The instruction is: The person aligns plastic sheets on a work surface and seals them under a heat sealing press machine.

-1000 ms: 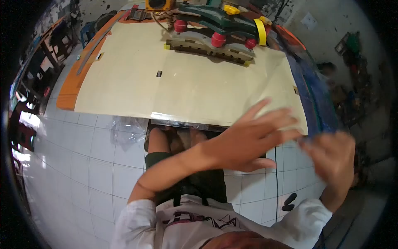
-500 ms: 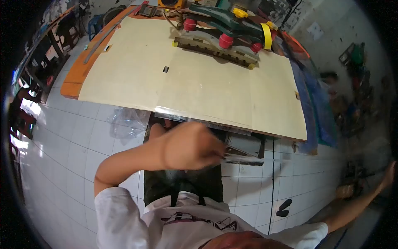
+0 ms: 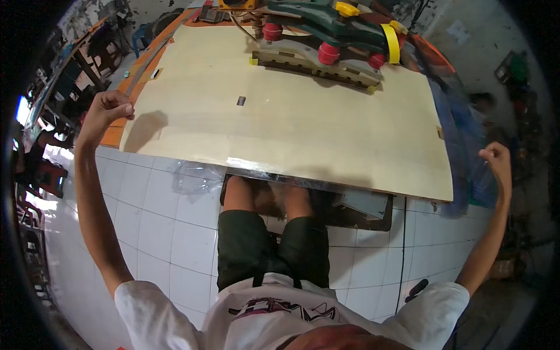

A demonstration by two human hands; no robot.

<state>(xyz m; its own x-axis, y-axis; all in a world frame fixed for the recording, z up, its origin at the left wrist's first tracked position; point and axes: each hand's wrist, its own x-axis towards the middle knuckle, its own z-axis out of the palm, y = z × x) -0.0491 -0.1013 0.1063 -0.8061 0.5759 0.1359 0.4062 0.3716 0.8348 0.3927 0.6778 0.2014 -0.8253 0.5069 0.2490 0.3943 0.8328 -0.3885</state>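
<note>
Two hands, fingers curled, wide apart: your left hand (image 3: 105, 114) by the desk (image 3: 112, 137), your right hand (image 3: 499, 161) near blue plastic (image 3: 465, 125); grip unclear. Cream sheet (image 3: 309, 125) between them lies spread; what remains, cannot tell.

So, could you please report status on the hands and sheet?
Left hand curled, near left edge of cream sheet. Right hand curled, beyond right edge. Sheet flat; green frame at far side.
</note>
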